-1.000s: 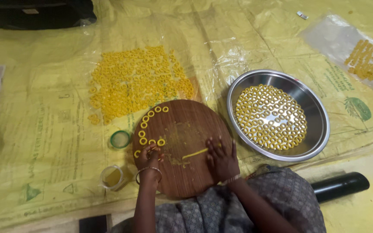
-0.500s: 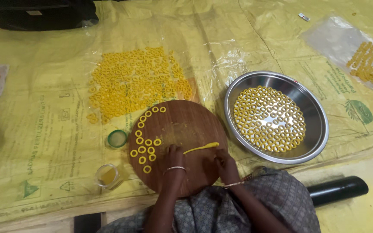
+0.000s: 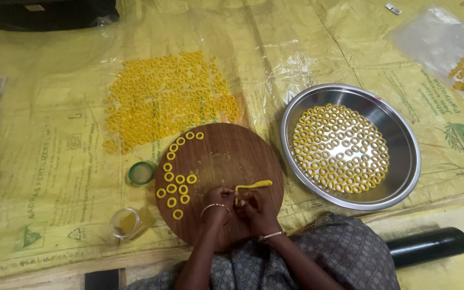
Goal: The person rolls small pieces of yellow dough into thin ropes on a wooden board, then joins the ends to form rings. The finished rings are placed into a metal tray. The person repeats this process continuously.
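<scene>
My left hand (image 3: 219,200) and my right hand (image 3: 255,207) meet at the near part of a round wooden board (image 3: 226,156). Both pinch the near end of a thin yellow dough strand (image 3: 254,185), which trails to the right across the board. Several small yellow dough rings (image 3: 175,182) lie in a curve along the board's left edge. Both wrists wear bangles.
A steel plate (image 3: 398,134) full of yellow rings sits to the right. Many more rings (image 3: 167,96) dry on the yellow plastic sheet beyond the board. A green lid (image 3: 141,173) and an open glass jar (image 3: 125,223) lie left. A black cylinder (image 3: 428,246) lies near right.
My left hand moved from the rings at the board's left edge to join my right hand. The dough strand shifted slightly and is now pinched by both hands.
</scene>
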